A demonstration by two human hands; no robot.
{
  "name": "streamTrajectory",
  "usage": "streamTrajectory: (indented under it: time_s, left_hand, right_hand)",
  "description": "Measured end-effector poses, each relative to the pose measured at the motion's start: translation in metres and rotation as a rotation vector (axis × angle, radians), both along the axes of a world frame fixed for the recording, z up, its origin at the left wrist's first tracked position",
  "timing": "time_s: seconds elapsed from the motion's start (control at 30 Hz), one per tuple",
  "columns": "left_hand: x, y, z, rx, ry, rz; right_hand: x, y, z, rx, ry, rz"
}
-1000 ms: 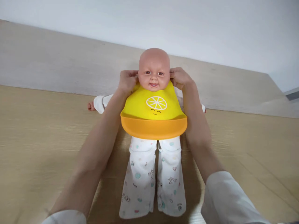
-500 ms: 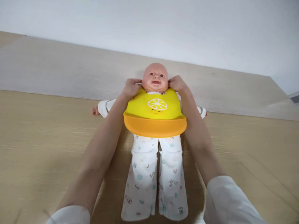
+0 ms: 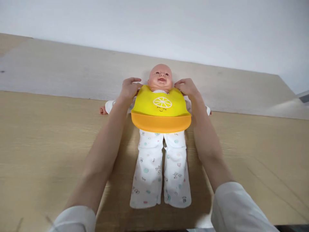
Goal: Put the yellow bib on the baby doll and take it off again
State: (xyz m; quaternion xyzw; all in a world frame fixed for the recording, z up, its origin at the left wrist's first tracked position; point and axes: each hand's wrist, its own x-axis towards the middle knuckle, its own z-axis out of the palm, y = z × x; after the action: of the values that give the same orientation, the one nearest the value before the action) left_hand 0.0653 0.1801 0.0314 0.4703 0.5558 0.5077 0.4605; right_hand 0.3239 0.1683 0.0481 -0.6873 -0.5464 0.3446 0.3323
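Note:
A baby doll (image 3: 160, 77) lies on its back, its arms spread and its legs toward me. It wears white patterned trousers (image 3: 147, 174). Over its chest lies a yellow bib (image 3: 147, 101) with a white citrus slice print and an orange catch pocket (image 3: 161, 123) along the bottom. Beside the doll's neck, at the bib's left shoulder edge, is my left hand (image 3: 130, 87), open, with the index finger stretched out. My right hand (image 3: 187, 87) is at the opposite shoulder edge, its fingers loosely bent and apart, touching or nearly touching the bib. The bib's neck straps are hidden.
The doll rests on a light wooden tabletop (image 3: 55, 138). Behind it runs a greyish board or strip (image 3: 79, 67) against a white wall (image 3: 154, 29). The table's near edge shows at the bottom right.
Both hands have drawn slightly outward from the doll's neck, and the fingers have loosened. The doll and bib appear a little higher and smaller in view.

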Motion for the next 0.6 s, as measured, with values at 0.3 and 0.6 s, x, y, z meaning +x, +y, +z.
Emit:
streamTrajectory:
  time_s: [0.3,0.6]
  left_hand:
    - [-0.022,-0.081,0.016,0.072,-0.034,0.084]
    - [-0.026,-0.143,0.008,0.151,-0.104,0.045]
  right_hand:
    - [0.02,-0.097,0.014,-0.029,0.384,0.168]
    - [0.016,-0.164,0.009,0.008,0.475,0.091]
